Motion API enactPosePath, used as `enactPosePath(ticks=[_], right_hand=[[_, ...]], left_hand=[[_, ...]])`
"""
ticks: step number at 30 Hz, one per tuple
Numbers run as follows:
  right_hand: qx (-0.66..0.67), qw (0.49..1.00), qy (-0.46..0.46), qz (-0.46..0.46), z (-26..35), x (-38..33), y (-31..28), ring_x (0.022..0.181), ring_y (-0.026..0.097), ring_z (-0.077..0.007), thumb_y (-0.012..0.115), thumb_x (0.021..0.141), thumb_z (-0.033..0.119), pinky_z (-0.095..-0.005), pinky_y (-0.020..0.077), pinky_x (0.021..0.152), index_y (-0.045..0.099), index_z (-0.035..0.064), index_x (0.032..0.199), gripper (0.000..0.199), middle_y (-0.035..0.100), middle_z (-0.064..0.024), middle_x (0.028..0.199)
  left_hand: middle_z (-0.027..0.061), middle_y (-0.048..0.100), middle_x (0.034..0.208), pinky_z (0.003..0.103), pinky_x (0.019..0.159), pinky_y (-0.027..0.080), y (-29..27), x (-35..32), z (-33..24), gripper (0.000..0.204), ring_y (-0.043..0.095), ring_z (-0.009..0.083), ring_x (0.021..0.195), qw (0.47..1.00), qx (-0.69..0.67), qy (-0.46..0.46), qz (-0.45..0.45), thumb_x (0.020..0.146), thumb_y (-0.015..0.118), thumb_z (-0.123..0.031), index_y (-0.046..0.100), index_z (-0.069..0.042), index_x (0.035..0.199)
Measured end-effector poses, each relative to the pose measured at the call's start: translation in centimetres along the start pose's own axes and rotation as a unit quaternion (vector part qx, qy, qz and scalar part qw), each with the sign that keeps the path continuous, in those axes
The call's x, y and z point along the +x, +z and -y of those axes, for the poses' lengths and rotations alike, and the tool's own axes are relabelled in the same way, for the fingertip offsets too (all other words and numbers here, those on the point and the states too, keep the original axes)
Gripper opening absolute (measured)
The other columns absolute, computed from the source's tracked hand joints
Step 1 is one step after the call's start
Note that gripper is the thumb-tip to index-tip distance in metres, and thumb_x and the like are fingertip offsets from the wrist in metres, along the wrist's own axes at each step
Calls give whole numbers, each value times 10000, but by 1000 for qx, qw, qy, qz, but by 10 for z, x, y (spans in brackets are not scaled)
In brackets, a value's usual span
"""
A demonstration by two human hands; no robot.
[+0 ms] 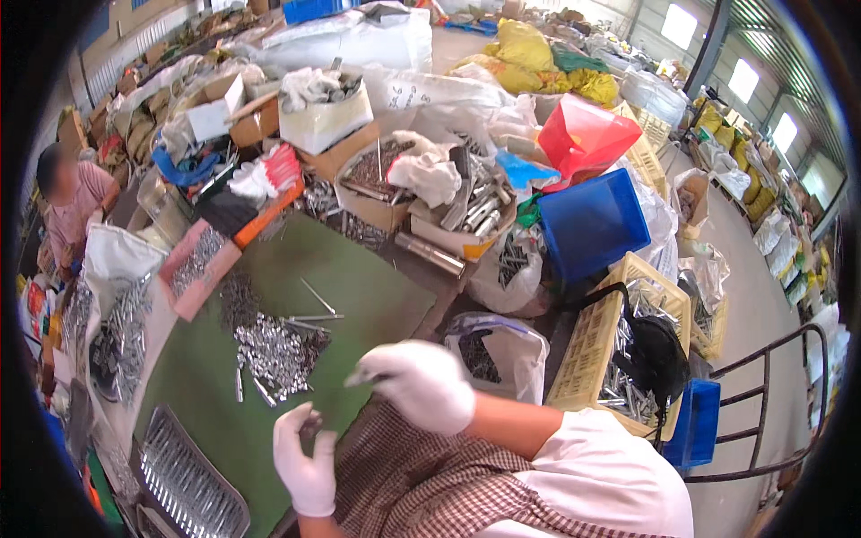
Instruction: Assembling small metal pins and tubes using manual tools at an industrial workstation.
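Your right hand (pixel 417 386), in a white glove, has its thumb and fingers pressed together, pinching a small metal piece (pixel 358 380). The piece sits right at those fingertips and juts out past them, above the green tabletop (pixel 368 287). It looks grey and stubby, though blur hides its details. It points to your left, away from the palm, with its long axis roughly level and tipped slightly toward you; blur keeps that reading rough.

Your left hand (pixel 307 462), also gloved, faces it with the thumb held apart from the curled fingers. Something dark shows at its fingertips, but you cannot tell from here whether it is pinched.

Just beyond your hands lies a pile of shiny metal fittings (pixel 278 359), with a few long bolts (pixel 314 317) at its far edge. Farther left are a grey tray (pixel 242 504) of metal parts, near you, and a pink box (pixel 190 308) of small parts.
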State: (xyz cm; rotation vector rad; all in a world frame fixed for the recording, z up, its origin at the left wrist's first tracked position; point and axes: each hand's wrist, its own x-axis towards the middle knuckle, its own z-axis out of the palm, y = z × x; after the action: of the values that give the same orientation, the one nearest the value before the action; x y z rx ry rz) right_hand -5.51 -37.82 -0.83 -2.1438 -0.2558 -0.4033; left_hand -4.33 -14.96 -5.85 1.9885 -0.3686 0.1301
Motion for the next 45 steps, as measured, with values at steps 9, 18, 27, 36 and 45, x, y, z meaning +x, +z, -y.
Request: enactPosePath(ticks=[9,18,27,36,45], right_hand=[[-381,817,-68,-427,-136,143,-216,986,679,-396,574,1011,156,-467,535,831,637,56,1221,241,699,-214,1081],[-198,951,-143,-190,-58,70,-48,782,650,-367,654,923,62,-437,515,695,639,40,1312,390,657,-179,905],[-40,989,-141,-12,-31,-3,70,766,632,-312,711,860,56,-414,487,689,670,92,1105,251,646,-104,864],[-171,963,-193,81,-54,4,61,859,632,-278,712,789,72,-411,484,778,708,150,1000,225,649,-43,919],[-158,968,-161,105,-52,6,58,929,643,-304,737,823,75,-426,499,865,730,149,990,183,682,-57,960]], left_hand=[[94,653,923,380,779,504,-22,-6,35,261,634,262,848,990,138,24,-34,838,678,-15,678,-9,1099],[161,670,1151,390,975,493,-35,14,43,252,644,290,1061,982,146,0,-120,920,667,-41,653,12,1166],[153,657,1001,487,843,509,-56,77,71,145,639,371,943,905,414,-40,-88,881,702,-180,675,-88,991],[114,610,960,455,807,484,-38,26,-2,271,607,319,894,890,444,83,65,773,683,-60,673,-92,1042],[84,664,992,451,867,472,-17,0,21,292,620,329,977,961,274,47,7,756,779,-103,675,-91,1028]])
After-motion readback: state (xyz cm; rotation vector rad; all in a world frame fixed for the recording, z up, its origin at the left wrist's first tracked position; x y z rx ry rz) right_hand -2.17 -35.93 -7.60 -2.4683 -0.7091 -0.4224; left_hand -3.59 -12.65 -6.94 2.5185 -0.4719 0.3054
